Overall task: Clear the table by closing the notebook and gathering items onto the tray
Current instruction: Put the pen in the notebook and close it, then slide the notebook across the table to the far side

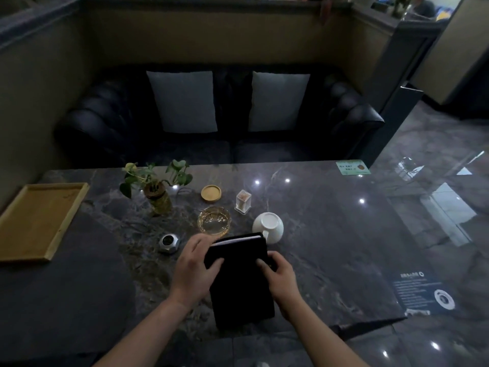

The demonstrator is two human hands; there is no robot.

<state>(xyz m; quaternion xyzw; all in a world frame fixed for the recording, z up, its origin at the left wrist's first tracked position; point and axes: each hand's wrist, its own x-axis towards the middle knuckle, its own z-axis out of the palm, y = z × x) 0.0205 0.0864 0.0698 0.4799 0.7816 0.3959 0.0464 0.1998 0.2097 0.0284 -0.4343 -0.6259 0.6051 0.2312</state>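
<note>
A black notebook (240, 282) lies closed on the dark marble table, white page edges showing at its far end. My left hand (194, 268) grips its left edge and my right hand (280, 276) holds its right edge. The empty wooden tray (34, 221) sits at the table's far left. Beyond the notebook stand a white cup (270, 226) lying on its side, a glass ashtray (213, 219), a small metal object (168, 242), a round wooden coaster (211, 193) and a clear toothpick holder (243, 201).
A plant in a glass jar (158, 194) stands between the tray and the coaster. A green card (352, 167) lies at the far right corner, a dark sticker (423, 292) at the near right. A black sofa (219, 115) with two cushions sits behind the table.
</note>
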